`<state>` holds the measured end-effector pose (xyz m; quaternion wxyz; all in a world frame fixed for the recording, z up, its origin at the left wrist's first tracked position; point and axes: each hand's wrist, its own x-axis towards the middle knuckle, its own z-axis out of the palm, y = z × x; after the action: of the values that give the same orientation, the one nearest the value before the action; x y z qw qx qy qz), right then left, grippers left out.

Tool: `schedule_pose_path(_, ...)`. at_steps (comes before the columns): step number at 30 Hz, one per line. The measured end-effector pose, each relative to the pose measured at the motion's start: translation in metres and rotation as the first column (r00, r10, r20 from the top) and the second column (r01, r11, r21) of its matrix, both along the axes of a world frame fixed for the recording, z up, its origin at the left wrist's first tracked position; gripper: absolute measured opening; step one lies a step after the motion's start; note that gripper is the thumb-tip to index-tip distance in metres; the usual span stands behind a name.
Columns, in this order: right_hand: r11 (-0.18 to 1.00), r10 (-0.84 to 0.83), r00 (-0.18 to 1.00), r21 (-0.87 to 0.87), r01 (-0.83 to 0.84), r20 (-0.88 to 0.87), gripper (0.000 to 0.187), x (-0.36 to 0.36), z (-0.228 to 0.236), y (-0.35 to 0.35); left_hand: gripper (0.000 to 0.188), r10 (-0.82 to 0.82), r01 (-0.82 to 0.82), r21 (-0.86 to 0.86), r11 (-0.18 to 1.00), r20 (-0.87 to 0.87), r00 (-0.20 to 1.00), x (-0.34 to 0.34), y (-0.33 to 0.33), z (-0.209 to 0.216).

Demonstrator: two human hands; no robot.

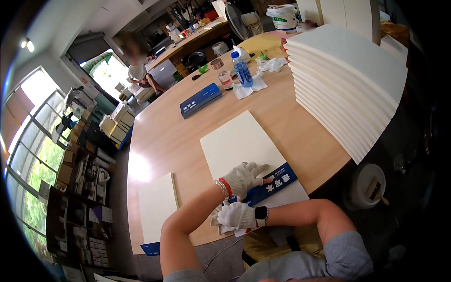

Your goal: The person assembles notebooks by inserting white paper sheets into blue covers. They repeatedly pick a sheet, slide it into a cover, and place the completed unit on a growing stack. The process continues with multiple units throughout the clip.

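A pad of cream paper lies on the table in front of me, with a blue printed cover strip across its near end. My left hand, in a white knit glove with bracelets at the wrist, rests on the pad and strip, fingers stretched out. One reddish fingertip shows bare on the strip. Below it my right hand, gloved and wearing a dark watch, is closed at the strip's left end near the table edge. What its fingers hold, if anything, is hidden.
A tall stack of paper pads stands at the right. Another pad lies left. Farther back are a stack of blue strips, a blue bottle and a glass jar. A bucket stands right; a person sits far off.
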<state>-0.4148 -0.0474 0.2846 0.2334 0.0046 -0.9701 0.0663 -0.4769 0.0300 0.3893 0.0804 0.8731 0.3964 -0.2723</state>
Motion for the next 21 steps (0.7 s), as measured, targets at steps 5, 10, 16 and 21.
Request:
schedule_pose_path(5, 0.969, 0.219, 0.858, -0.208, -0.134, 0.465, 0.027, 0.087, 0.063, 0.068, 0.09, -0.083, 0.08, 0.078, 0.994, 0.036, 0.996, -0.012, -0.003, -0.021)
schedule_pose_path(10, 0.713, -0.693, 0.664, 0.135, 0.688, 0.281, 0.038, 0.249, 0.026, 0.163, 0.103, -0.04, 0.04, 0.008, 0.999, -0.05, 0.998, 0.015, -0.01, 0.01)
schedule_pose_path(16, 0.484, -0.801, 0.546, -0.272, 0.832, 0.244, 0.045, 0.194, 0.033, 0.147, 0.065, 0.063, -0.039, 0.277, 0.96, -0.079, 0.995, -0.011, -0.047, -0.013)
schedule_pose_path(21, 0.262, -0.59, 0.668, -0.675, 0.69, 0.454, 0.068, 0.15, 0.017, 0.175, 0.035, 0.661, -0.736, -0.299, 0.607, 0.704, 0.259, -0.006, -0.135, -0.073)
